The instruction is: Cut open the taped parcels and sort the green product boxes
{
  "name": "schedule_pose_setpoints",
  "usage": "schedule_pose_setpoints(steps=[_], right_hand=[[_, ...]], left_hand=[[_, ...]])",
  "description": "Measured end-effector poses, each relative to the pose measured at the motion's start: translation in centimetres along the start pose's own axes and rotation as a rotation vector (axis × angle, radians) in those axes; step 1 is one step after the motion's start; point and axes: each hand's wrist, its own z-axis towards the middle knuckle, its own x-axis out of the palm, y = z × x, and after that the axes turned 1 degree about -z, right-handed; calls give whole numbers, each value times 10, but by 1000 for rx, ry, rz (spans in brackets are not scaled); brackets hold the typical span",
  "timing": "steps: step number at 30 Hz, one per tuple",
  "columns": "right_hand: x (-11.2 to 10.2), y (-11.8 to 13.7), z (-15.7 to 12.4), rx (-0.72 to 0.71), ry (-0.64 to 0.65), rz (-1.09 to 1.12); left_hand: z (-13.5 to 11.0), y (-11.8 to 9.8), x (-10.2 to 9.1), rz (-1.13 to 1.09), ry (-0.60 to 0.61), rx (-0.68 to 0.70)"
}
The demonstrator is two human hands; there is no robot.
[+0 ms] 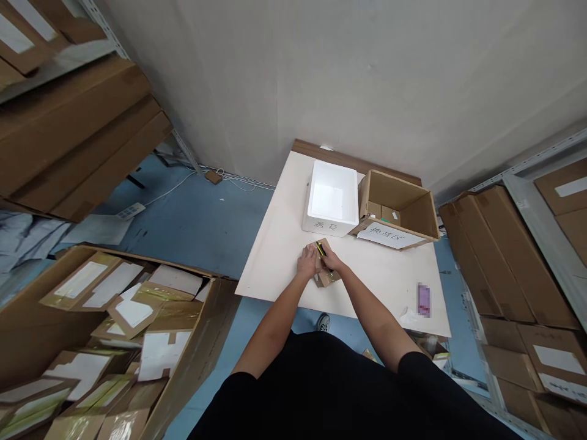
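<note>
A small brown cardboard box (326, 279) lies near the front edge of the white table (270, 256), with clear tape glinting on it. My left hand (307, 261) grips the box at its left side, the fingers pressed over its edge. In my right hand (331, 259) is a yellow-and-black utility knife (320, 248), held over the box top. Whether its blade touches the cardboard is too small to tell. Just beyond my hands stands a white foam box (331, 227) with handwriting on its front.
An open cardboard carton (398, 237) with small boxes inside stands right of the foam box. A pixelated purple item (424, 300) lies at the table's right. A large carton (224, 305) of parcels is at lower left. Shelves with boxes (490, 256) flank both sides.
</note>
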Motion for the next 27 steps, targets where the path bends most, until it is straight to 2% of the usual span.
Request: schedule_pose_setpoints(steps=[6,10,14,27], right_hand=[[4,-4,1,-19,-78,69],[7,-12,-6,38,-77,344],[6,-19,-17,36,-41,578],[8,-25,-28,-2,-75,508]], left_hand=[[3,0,1,0,2,-2],[2,0,1,-6,8,-10],[1,-1,0,-10,-4,3],[0,-1,0,-29,-3,-1]])
